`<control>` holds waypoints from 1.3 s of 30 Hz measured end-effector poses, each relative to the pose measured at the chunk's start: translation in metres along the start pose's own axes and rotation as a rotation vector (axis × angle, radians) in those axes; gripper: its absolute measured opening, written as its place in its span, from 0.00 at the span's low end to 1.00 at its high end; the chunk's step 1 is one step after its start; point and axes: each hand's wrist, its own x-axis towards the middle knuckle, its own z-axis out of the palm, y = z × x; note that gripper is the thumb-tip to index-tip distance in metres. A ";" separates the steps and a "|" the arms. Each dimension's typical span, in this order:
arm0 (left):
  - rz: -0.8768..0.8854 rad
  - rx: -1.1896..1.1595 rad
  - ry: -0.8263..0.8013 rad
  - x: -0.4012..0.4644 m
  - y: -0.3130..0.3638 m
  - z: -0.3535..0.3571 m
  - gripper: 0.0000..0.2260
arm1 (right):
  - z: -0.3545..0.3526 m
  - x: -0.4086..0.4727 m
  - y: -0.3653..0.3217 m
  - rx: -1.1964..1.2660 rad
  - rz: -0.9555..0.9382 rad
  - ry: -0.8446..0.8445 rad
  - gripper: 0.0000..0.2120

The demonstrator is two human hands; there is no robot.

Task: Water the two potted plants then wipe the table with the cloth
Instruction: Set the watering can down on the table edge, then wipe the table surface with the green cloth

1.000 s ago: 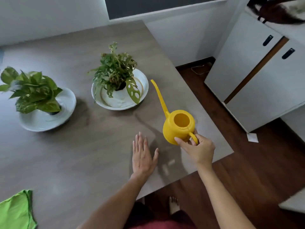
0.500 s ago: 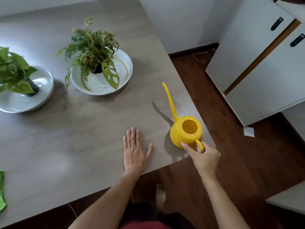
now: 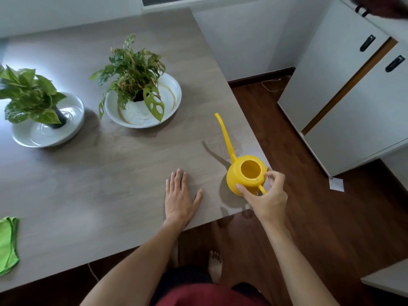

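The yellow watering can point(image 3: 244, 176) stands on the worktop point(image 3: 114, 173) near its 4 o'clock corner, spout pointing toward 11 o'clock. The right hand point(image 3: 266, 196) curls loosely around the can's handle, thumb and fingers touching it. The left hand point(image 3: 180, 196) lies flat, fingers extended, holding nothing. Two potted plants point(image 3: 134, 69) point(image 3: 26, 93) sit in white dishes at 10 to 11 o'clock. The green cloth point(image 3: 7, 244) lies at 8 o'clock.

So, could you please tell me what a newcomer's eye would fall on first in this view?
Most likely the bright yellow watering can near the table's right corner, its long spout aimed toward the plants, with the right hand gripping its handle. Next come the two potted plants in white dishes at the far left, and the left hand lying flat on the grey table. A green cloth peeks in at the left edge.
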 end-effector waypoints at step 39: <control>-0.566 0.035 0.147 -0.118 -0.459 -0.157 0.30 | 0.387 -0.151 -0.166 -0.549 -0.483 -0.614 0.30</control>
